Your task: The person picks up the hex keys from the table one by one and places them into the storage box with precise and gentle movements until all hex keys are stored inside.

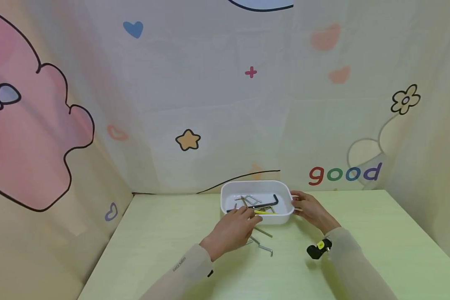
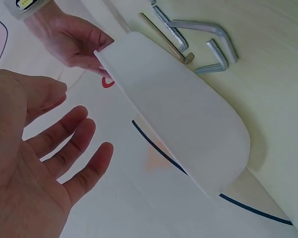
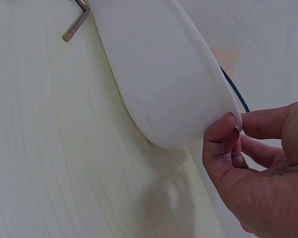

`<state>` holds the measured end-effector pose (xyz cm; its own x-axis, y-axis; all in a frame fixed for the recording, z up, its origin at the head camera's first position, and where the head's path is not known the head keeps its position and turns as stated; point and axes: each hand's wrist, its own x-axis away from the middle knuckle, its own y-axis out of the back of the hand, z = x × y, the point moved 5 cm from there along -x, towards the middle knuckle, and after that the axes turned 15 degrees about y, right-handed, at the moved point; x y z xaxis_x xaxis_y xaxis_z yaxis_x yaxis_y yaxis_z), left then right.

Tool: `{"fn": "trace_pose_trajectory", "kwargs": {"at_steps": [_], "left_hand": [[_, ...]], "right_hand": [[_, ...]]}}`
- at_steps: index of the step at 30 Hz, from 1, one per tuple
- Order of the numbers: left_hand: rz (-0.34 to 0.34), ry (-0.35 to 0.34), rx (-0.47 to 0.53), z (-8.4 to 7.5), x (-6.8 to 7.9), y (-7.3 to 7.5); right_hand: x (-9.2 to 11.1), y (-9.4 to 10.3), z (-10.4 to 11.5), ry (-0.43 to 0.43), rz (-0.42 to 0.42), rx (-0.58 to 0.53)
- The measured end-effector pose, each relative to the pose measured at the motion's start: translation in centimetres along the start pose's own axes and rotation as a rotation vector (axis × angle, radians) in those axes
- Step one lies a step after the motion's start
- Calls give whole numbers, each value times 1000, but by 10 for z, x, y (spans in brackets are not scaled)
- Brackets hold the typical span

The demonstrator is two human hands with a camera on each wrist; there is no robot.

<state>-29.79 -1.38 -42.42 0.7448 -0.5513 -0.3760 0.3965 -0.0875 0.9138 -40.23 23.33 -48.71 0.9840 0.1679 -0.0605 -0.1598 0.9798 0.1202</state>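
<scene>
A white plastic tub [image 1: 273, 219] stands at the back of the table with a large black hex key [image 1: 262, 205], several smaller keys and a yellow piece [image 1: 262, 212] inside. My right hand [image 1: 313, 210] pinches the tub's right rim between thumb and fingers, as the right wrist view shows. Over the near left side of the tub hovers my left hand [image 1: 230, 229], its fingers loosely spread and holding nothing in the left wrist view. In front of the tub lie several loose hex keys: a bronze one [image 2: 164, 37], a large grey one [image 2: 216, 29] and a small silver one [image 2: 217, 58] among them.
The pale green table [image 1: 142, 250] meets a printed cloth backdrop [image 1: 210, 83] right behind the tub. Cloth also hangs along the left and right sides. A small black camera [image 1: 316, 251] is attached at the right wrist.
</scene>
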Motion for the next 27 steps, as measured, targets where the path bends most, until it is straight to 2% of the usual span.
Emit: {"fn": "trace_pose_trajectory", "kwargs": {"at_steps": [8,19,22,27], "left_hand": [[-18,-25,-3,2,12,-2],[17,-40,-23,-2,21,-8],[45,-30,-38,-3,22,-12],[139,8,-46,-2,25,-22]], "right_hand": [[-1,-1,-2,13,6,-14],[1,1,-1,16,1,-4],[0,2,-2,22,6,-9],[-2,2,-4,38,5,-23]]}}
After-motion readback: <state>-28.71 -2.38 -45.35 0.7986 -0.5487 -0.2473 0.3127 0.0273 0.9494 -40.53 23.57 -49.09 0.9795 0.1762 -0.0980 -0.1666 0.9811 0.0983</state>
